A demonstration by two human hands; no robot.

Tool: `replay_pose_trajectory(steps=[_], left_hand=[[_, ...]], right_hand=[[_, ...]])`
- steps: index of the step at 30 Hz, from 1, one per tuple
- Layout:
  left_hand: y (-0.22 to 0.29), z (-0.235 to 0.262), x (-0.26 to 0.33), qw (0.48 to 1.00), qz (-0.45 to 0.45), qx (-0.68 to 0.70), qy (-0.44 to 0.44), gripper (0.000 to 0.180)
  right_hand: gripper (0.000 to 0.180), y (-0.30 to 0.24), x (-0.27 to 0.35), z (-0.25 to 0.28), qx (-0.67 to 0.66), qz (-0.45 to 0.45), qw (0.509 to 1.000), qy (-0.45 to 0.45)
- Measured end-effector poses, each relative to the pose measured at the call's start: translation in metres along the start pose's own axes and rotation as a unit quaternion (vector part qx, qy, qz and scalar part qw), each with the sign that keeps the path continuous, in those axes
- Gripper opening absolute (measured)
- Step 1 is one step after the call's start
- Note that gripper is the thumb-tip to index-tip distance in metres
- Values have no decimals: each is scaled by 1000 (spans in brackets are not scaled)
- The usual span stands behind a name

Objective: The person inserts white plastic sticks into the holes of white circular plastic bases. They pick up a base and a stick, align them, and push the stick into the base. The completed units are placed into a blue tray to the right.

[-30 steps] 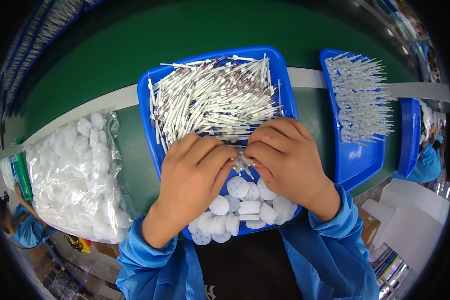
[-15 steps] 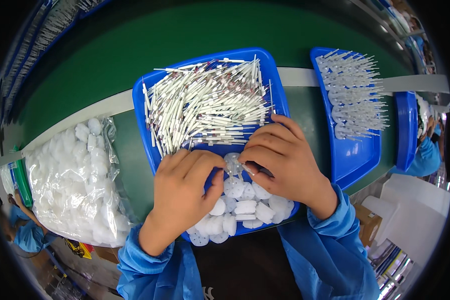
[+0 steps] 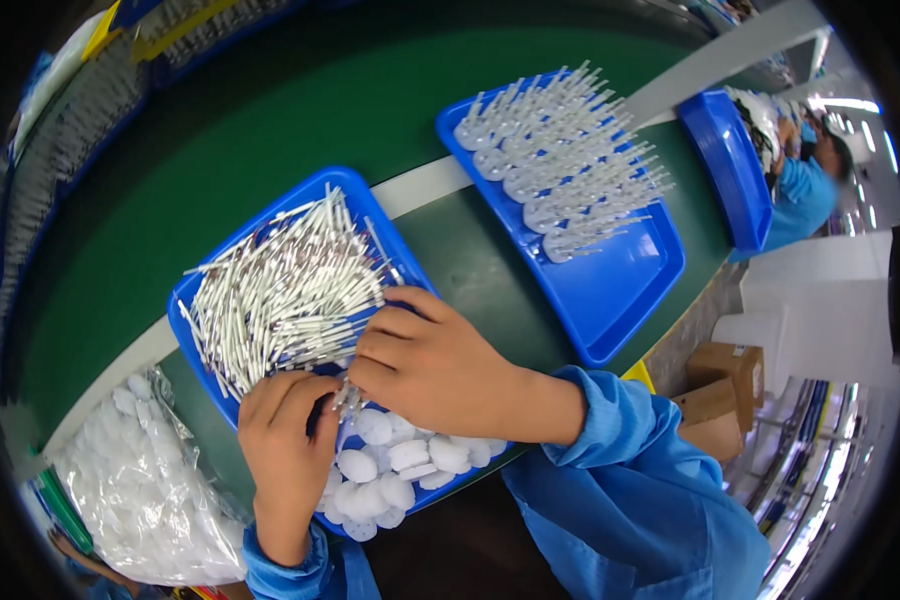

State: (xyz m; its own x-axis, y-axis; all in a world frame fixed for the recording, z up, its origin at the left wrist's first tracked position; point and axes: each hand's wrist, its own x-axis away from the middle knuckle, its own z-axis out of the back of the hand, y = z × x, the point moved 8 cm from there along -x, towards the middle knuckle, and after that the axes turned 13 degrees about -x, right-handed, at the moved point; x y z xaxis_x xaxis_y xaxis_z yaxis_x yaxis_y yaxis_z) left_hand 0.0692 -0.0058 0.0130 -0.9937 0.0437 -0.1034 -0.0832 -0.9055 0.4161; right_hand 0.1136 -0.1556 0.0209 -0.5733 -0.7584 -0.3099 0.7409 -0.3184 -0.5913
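My left hand (image 3: 285,435) pinches a small translucent white plastic disc (image 3: 349,400) at the front of a blue tray (image 3: 395,235). My right hand (image 3: 435,372) meets it there, its fingers closed at the disc; whatever they grip is hidden. Slender white sticks (image 3: 280,290), some with dark reddish ends, are heaped in the back part of this tray, beyond my fingers. Loose white perforated discs (image 3: 375,470) are piled at the tray's near end, just below my hands.
Right of my hands, a second blue tray (image 3: 610,310) holds rows of discs bristling with sticks (image 3: 560,170). A clear bag of white discs (image 3: 135,480) lies on the left. Another blue tray (image 3: 730,175) stands farther right, near a person in blue (image 3: 805,195). Cardboard boxes (image 3: 725,375) sit beyond the table edge.
The view has swung to the right, so the trays and bag appear farther left and tilted. My hands remain together at the disc, with the right hand now closer over the left fingertips.
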Motion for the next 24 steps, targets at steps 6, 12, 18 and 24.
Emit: replay_pose_trajectory(steps=[6,12,18,24], left_hand=[[2,2,-1,999,-40,8,-1,25],[17,33,-1,994,-1,98,36,44],[74,79,5,969,-130,189,89,26],[141,120,19,807,-395,395,190,17]], right_hand=[[11,0,9,9,18,9,999,49],[19,6,51,77,-19,-42,988,149],[18,91,186,196,91,-233,891,379],[23,166,241,234,312,-431,804,265]])
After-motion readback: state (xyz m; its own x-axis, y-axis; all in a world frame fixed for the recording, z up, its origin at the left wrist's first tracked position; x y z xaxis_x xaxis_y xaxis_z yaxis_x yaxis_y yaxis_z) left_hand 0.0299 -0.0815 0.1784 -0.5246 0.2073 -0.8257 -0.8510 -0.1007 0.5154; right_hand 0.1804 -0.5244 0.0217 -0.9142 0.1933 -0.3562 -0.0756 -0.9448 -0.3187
